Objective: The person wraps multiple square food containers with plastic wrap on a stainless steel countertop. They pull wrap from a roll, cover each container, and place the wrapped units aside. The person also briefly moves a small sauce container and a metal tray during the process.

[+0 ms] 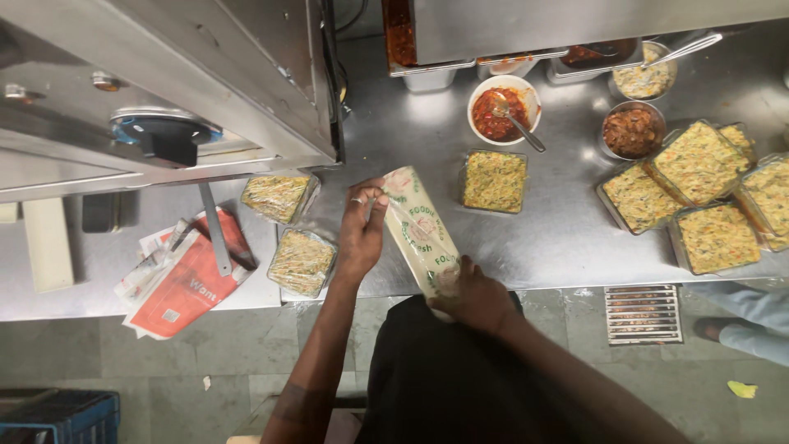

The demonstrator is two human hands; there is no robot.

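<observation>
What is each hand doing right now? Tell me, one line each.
Left hand: closed on the upper end of the printed plastic bag.
Right hand: closed on the lower end of the same bag.

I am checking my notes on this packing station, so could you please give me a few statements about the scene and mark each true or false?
1. Both hands hold the printed cling-film roll: left hand at its far end, right hand at its near end. True.
2. The white bowl of red sauce is empty of utensils. False: a spoon rests in it.
3. Two wrapped food trays lie left of the left hand. True.
4. The open tray beside the roll holds plain white rice. False: a yellowish mix with green bits.
</observation>
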